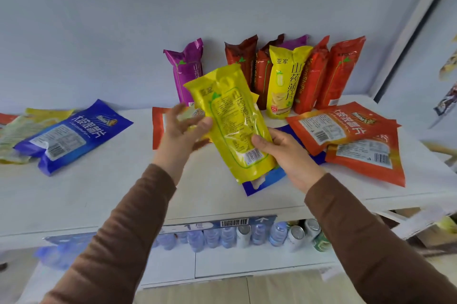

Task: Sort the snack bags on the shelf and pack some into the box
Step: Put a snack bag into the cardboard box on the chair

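A long yellow snack bag (230,115) hangs tilted above the white shelf top (103,187), its printed back toward me. My right hand (284,152) grips its lower right edge near the barcode. My left hand (183,128) touches its left side, fingers spread and blurred. Against the wall stand a purple bag (188,71), dark red bags (243,61), another yellow bag (284,81) and orange-red bags (341,73). Orange flat bags (346,130) lie at the right, one more orange bag (158,128) behind my left hand. A blue bag (262,182) lies under the held one.
At the left lie a blue bag (71,135) and pale yellow-green bags (27,130). Below the shelf top, water bottles (212,237) and cans (296,232) fill the lower shelf. A shelf post (408,31) rises at the right. No box is in view.
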Motion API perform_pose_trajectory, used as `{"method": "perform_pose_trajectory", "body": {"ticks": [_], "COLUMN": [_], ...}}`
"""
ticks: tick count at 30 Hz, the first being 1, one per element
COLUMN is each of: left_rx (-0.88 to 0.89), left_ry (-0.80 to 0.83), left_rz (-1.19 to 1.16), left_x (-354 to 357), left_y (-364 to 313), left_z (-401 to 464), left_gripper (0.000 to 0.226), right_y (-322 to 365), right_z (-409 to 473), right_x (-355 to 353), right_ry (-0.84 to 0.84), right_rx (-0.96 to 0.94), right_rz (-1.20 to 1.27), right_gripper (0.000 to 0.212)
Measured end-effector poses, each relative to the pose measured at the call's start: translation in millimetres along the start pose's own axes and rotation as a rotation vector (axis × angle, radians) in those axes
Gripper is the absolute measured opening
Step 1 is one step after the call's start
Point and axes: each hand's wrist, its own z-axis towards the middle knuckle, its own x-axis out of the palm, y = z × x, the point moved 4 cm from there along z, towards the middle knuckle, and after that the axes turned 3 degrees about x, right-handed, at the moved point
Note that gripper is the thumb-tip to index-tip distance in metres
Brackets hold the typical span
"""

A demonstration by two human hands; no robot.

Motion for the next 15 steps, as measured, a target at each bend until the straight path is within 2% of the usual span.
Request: {"method": "perform_pose_trajectory", "body": {"ticks": [3, 7, 13, 15], "left_rx": [-0.042, 0.011, 0.04, 0.057], "left_ry": [0.177, 0.192, 0.225, 0.189], "left_rz": [0.132, 0.098, 0.138, 0.158], "left_x": [33, 42, 39, 41], "left_y": [19, 22, 21, 19], "left_z": [-20, -24, -18, -20], "left_gripper": [0.063, 0.041, 0.047, 0.049], "right_y": [-2, -6, -3, -2], "right_z": [-4, -7, -10, -9], "right_x": [5, 8, 5, 6], "right_ry": [-0.066, -0.076, -0.05, -0.071], "right_rx": [-0.025, -0.015, -0.022, -0.025], "right_rz": [0.069, 0.083, 0.075, 0.101], "right_gripper": [0.035, 0.034, 0.032, 0.03]}}
